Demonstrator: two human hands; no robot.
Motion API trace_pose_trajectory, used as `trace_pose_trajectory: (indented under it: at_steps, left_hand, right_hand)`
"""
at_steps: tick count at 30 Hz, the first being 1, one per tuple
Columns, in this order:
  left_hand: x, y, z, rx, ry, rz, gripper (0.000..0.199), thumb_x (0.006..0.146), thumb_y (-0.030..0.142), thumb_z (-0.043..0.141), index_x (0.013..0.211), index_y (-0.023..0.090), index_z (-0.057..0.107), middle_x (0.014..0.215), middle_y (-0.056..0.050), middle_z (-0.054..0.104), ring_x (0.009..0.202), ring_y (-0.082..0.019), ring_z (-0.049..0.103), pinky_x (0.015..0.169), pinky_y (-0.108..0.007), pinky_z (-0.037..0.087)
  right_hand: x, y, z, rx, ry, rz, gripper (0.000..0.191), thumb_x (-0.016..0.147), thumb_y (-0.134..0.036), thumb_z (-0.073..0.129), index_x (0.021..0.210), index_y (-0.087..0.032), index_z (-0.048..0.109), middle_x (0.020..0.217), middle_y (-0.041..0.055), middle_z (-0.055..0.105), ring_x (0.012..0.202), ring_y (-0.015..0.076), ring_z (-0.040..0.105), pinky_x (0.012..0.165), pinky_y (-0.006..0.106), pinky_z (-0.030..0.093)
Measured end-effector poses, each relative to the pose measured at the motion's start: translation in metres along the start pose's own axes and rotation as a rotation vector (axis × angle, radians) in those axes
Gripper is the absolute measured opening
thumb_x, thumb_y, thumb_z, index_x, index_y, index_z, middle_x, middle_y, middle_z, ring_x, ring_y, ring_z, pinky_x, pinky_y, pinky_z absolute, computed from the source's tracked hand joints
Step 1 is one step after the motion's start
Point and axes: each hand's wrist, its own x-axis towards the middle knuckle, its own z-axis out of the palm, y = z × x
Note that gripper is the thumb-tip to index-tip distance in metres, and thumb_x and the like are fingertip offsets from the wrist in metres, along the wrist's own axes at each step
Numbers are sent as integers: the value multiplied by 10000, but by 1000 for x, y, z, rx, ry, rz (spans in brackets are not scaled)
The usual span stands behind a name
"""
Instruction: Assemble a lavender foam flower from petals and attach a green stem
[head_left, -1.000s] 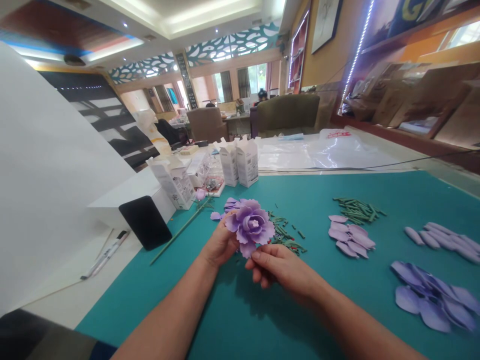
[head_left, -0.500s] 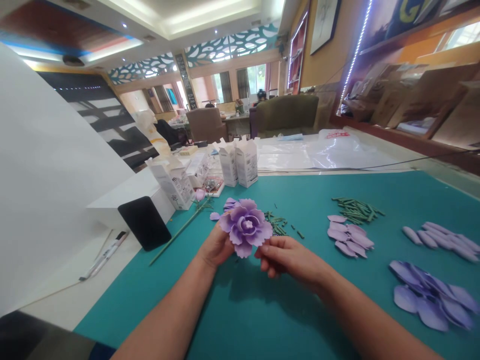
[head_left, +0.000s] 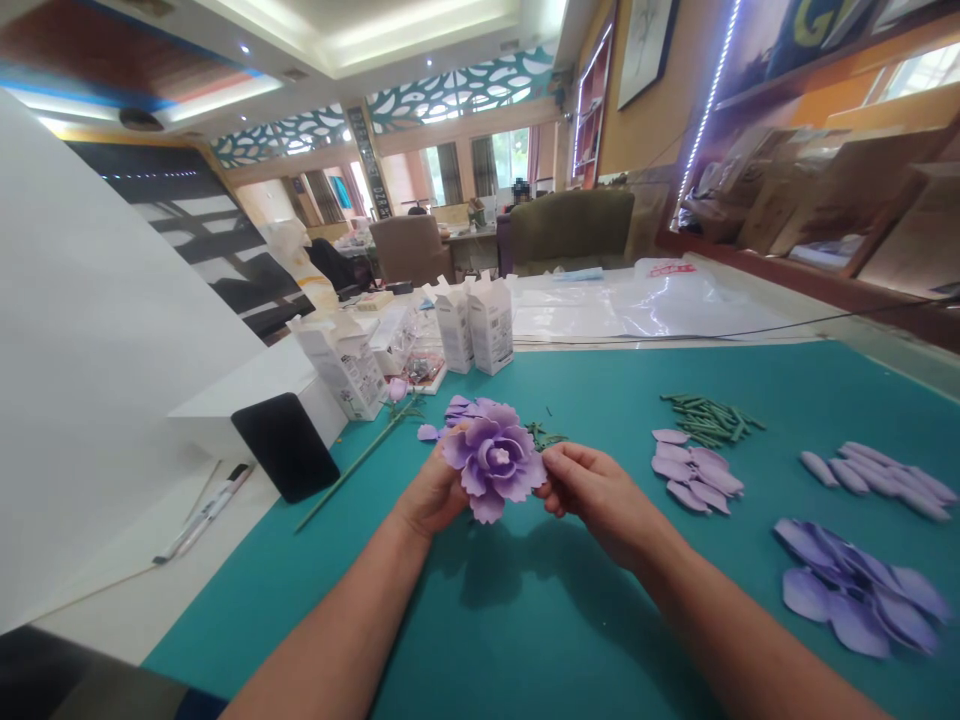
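A purple artificial flower (head_left: 496, 458) with layered, ruffled petals and a pale centre faces me above the green mat (head_left: 495, 640). My left hand (head_left: 439, 490) is closed around it from behind on the left; its fingertips are hidden by the petals. My right hand (head_left: 585, 485) pinches the edge of a petal on the flower's right side between thumb and forefinger. Behind the flower lie more purple petals (head_left: 459, 410) and small green pieces (head_left: 541, 435), partly covered by the flower and my right hand.
On the right lie green sticks (head_left: 712, 418), pale lilac petals (head_left: 697, 472), lilac pods (head_left: 877, 475) and large purple petals (head_left: 862, 590). Left are a long-stemmed flower (head_left: 360, 465), a black tablet-like panel (head_left: 286, 447) and pens (head_left: 202, 515). White boxes (head_left: 491, 325) stand at the back.
My right hand has shifted slightly up and right, from the flower's lower right to its right petal edge. The flower has turned a little in my left hand.
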Motion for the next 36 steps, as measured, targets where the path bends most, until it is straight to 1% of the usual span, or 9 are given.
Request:
trace_pose_trajectory:
  at_steps: [6, 9, 11, 13, 15, 17, 22, 29, 36]
  left_hand:
    - [-1, 0, -1, 11, 6, -6, 544, 535, 429, 849, 944, 159, 612, 795, -46, 655, 670, -145, 597, 554, -220, 453]
    - [-1, -1, -2, 13, 20, -12, 522, 539, 424, 846, 912, 165, 589, 749, -15, 622, 596, -105, 554, 509, -197, 420]
    - [-1, -3, -3, 21, 16, -26, 490, 537, 397, 848, 878, 169, 580, 721, 3, 597, 580, -94, 540, 506, -191, 410]
    - [-1, -5, -2, 34, -6, -63, 457, 522, 354, 855, 836, 169, 578, 694, 15, 579, 578, -89, 534, 518, -189, 408]
    - [-2, -6, 0, 60, -41, -126, 426, 516, 304, 853, 813, 168, 579, 681, 23, 573, 574, -84, 528, 538, -190, 409]
    - [-4, -8, 3, 96, -81, -193, 387, 530, 261, 840, 798, 165, 577, 682, 27, 576, 578, -82, 529, 566, -197, 416]
    - [-5, -12, 6, 176, -175, -315, 346, 578, 235, 803, 844, 156, 595, 731, 11, 592, 669, -112, 570, 663, -238, 426]
    - [-4, -18, 4, 191, -249, -356, 370, 549, 212, 812, 862, 151, 625, 766, 0, 594, 676, -107, 551, 637, -226, 393]
    - [-5, -18, 10, 204, -278, -378, 355, 543, 223, 828, 827, 153, 627, 708, 14, 593, 647, -100, 540, 632, -220, 398]
  right_hand:
    - [1, 1, 0, -46, 15, -31, 414, 758, -568, 635, 718, -160, 582, 626, 4, 615, 533, 93, 530, 538, 233, 408]
    - [0, 0, 0, -119, 109, -108, 405, 785, -568, 597, 812, -165, 624, 646, 5, 608, 563, 110, 524, 534, 239, 410]
    - [-3, -4, 0, -214, 202, -233, 381, 819, -540, 564, 925, -183, 647, 774, 32, 644, 645, 136, 556, 560, 254, 434]
    - [-7, -9, 0, -334, 255, -417, 329, 858, -484, 534, 985, -208, 660, 946, 60, 651, 806, 172, 593, 653, 283, 474]
    - [-12, -13, 0, -437, 245, -589, 275, 890, -419, 508, 979, -224, 680, 1035, 70, 635, 972, 198, 585, 797, 319, 479]
    - [-16, -16, 1, -485, 192, -675, 243, 906, -367, 500, 961, -235, 696, 1072, 73, 629, 1057, 206, 565, 892, 346, 454]
    - [-18, -15, 6, -519, 88, -632, 171, 870, -327, 573, 905, -256, 724, 995, 57, 674, 1015, 210, 587, 897, 374, 449]
    - [-17, -14, 9, -534, 112, -580, 121, 798, -288, 616, 752, -235, 714, 877, 50, 689, 921, 210, 611, 841, 366, 466]
    - [-18, -14, 13, -522, 122, -547, 119, 784, -299, 616, 743, -238, 709, 855, 40, 698, 898, 205, 616, 830, 352, 462]
